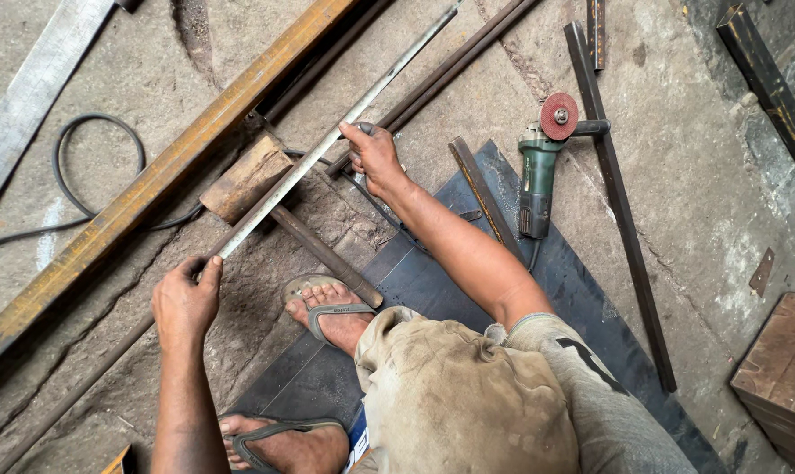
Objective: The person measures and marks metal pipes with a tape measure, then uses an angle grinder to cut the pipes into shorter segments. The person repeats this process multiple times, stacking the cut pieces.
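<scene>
I crouch on the concrete floor [696, 175] with a long, pale steel rod [327, 145] held in both hands. My left hand [185, 298] is closed round its near end, fingers curled over and thumb tucked beside it. My right hand [375, 158] is wrapped shut on the rod farther along, about at its middle. The rod runs slantwise away from me toward the top of the view and lies across a weathered wooden block [244, 180]. Beside it, on my left, a long rusty square tube [151, 189] runs the same way, and a black cable [81, 167] loops past it. A dark steel sheet [432, 281] lies under my sandalled foot [331, 312]. Just right of my right forearm a green angle grinder [538, 167] with a red disc rests at the edge of that sheet, touching a dark flat bar [621, 211].
</scene>
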